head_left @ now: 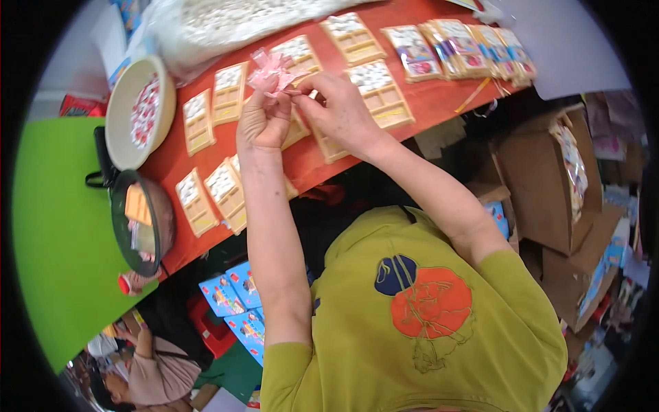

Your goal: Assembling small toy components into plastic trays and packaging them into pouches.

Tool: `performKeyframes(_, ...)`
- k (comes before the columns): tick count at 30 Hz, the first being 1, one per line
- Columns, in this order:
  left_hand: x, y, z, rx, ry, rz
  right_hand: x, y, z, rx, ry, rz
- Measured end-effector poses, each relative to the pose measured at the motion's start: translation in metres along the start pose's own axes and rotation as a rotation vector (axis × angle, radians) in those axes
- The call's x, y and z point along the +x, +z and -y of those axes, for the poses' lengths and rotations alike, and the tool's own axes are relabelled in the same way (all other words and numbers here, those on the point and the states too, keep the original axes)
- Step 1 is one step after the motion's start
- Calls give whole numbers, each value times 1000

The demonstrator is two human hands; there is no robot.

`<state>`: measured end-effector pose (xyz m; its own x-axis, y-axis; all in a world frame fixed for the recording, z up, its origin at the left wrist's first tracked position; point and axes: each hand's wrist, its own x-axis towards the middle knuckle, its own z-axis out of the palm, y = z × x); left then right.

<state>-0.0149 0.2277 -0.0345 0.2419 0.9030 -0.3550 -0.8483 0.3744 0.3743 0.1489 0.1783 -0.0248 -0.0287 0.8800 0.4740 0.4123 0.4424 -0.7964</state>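
Above the red table my left hand (264,120) is closed around the lower end of a bunch of crinkled, translucent pink pieces (271,69), which fans out above the fingers. Close by on the right, my right hand (340,110) pinches at the edge of that bunch; what sits between its fingertips is too small to name. Under and around both hands lie several small wooden compartment trays (386,103), with white pieces in the top section. More of these trays (198,202) lie nearer, left of my left forearm.
A cream bowl (165,123) of red and white pieces stands at left, beside a dark basin (168,220). Packed sets (460,48) lie at the far right. White pieces fill a clear bag (226,27) behind. Cardboard boxes (542,185) stand right; another person (165,371) is lower left.
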Motion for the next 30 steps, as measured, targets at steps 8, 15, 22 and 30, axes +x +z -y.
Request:
performKeyframes(8,24,10,17,-15,-82,-47,-3,-80,-19,35,173,92)
performKeyframes(15,28,8,18,9,-94,-98,-43,-141,-46,-504,-287,247)
performKeyframes(22,34,-2,22,38,-134,-120,-64,-127,-37,-860,-320,455)
performKeyframes(30,8,4,23,106,-79,-70,-28,-126,-34,-546,-184,298)
